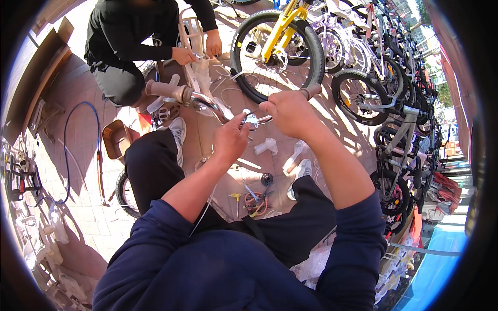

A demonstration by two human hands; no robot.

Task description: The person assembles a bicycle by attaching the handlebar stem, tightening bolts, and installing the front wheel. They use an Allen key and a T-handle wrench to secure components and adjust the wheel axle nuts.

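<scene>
A chrome handlebar (210, 103) with brown grips spans the space before me. Its left grip (168, 89) shows fully, while my right hand partly covers the right grip (313, 91). My left hand (232, 139) is closed with its fingertips pinching at a shiny silver metal piece (252, 121) by the middle of the bar. My right hand (288, 113) makes a fist just right of that piece. A thin dark shaft (253, 111) runs between the two hands, apparently from the right fist; most of whatever the fist holds is hidden.
A co-worker (124, 41) crouches at the far left, both hands on a pale bicycle frame (192, 72). A yellow-forked bicycle (280, 33) stands ahead, and many bicycles (404, 114) crowd the right. On the ground are a yellow-handled tool (236, 197), a brown box (116, 140) and a blue hose (66, 150).
</scene>
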